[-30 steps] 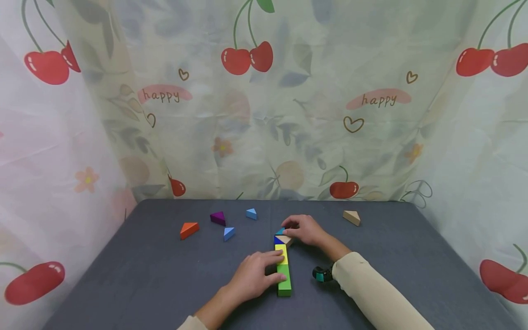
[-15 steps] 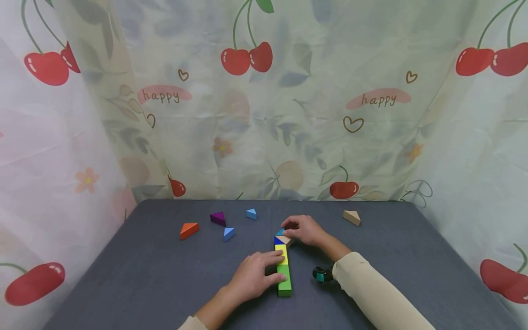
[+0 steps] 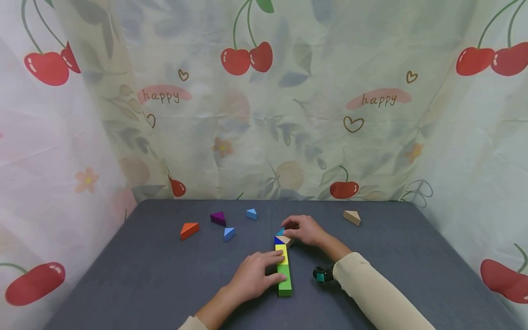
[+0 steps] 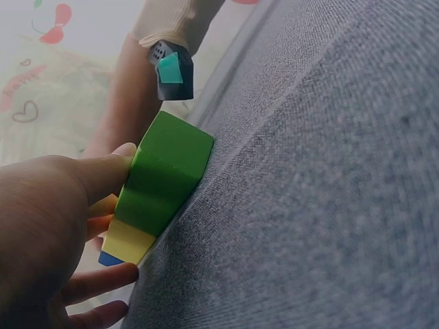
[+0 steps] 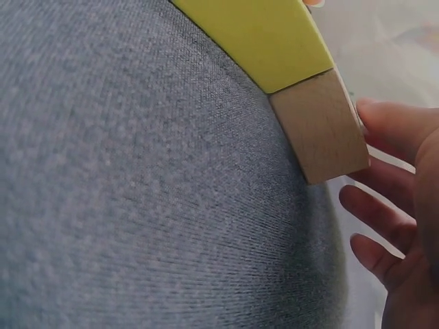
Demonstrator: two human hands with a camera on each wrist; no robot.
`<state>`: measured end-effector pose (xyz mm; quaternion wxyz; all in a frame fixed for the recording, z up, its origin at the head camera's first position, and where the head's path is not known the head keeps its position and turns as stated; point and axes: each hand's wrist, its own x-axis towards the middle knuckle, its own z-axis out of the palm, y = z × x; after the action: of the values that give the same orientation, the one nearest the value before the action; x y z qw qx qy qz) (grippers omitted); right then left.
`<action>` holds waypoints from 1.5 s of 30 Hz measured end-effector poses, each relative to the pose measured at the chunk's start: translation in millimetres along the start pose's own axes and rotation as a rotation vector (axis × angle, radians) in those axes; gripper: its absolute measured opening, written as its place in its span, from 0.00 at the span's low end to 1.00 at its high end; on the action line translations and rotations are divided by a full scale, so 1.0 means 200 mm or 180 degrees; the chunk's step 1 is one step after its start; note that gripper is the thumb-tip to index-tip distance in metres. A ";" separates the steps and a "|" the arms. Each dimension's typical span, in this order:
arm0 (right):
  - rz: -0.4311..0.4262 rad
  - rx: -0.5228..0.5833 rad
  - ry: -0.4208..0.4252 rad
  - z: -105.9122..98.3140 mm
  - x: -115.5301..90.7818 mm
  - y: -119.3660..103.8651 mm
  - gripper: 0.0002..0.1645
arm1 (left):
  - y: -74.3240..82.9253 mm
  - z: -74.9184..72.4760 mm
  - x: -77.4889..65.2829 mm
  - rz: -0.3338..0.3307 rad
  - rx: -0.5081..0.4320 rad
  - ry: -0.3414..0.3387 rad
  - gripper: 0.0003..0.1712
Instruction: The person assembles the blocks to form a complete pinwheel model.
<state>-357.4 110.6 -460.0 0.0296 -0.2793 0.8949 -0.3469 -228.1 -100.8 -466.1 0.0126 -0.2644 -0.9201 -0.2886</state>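
Note:
A row of wooden blocks lies on the table: a green block [image 3: 284, 288] nearest, then a yellow block [image 3: 280, 248]. Beyond them a dark blue triangular block [image 3: 278, 240] sits against a natural wood triangular block [image 3: 284, 239], with a light blue triangular block [image 3: 280, 232] at the far end. My left hand [image 3: 252, 274] rests on the row, thumb on the green block and a finger on the yellow one. With curled fingers my right hand [image 3: 306, 229] holds the light blue block, its thumb near the wood block [image 5: 321, 129].
Left of the row lie an orange triangular block [image 3: 189, 230], a purple one [image 3: 218, 218] and two small light blue ones. Another natural wood block [image 3: 352, 217] is at the back right. A black and teal wrist device [image 3: 322, 274] hangs at my right sleeve. Patterned curtains surround the dark grey table [image 3: 165, 275].

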 end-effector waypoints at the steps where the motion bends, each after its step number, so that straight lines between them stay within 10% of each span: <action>1: -0.0008 0.0004 0.0022 0.00 0.00 0.00 0.14 | 0.00 0.00 0.00 -0.0003 -0.0003 -0.0003 0.29; 26: -0.0196 -0.0319 0.1118 -0.16 -0.23 -0.09 0.11 | 0.00 0.01 0.00 0.0020 0.0052 0.0025 0.29; 45: -0.0284 -0.1050 0.1791 -0.27 -0.32 0.24 0.06 | 0.00 0.01 -0.01 0.0042 0.0039 0.0079 0.28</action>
<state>-340.2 205.5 -458.5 -0.2796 -0.2125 0.8990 -0.2617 -226.1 -100.3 -467.4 0.0276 -0.2667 -0.9199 -0.2861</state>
